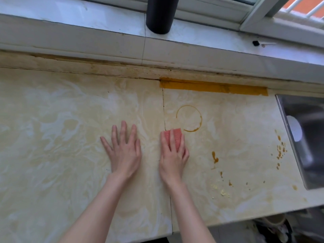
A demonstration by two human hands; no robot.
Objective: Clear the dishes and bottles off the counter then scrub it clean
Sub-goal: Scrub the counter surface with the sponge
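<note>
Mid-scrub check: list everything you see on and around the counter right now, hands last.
counter: one, cream marbled, fills the view
sponge: one, pink, just right of the counter seam
ring stain: one, orange-brown, just beyond the sponge
splatter stains: several, orange-brown, between sponge and sink
crumbs: a few, pale yellow, near the front edge
tape strip: one, orange, along the back edge
sink: one, steel, far right
round item: one, white, in the sink, unidentifiable
cylindrical container: one, black, on the windowsill
left hand: flat on the counter, left of the seam
right hand: holds the sponge
</note>
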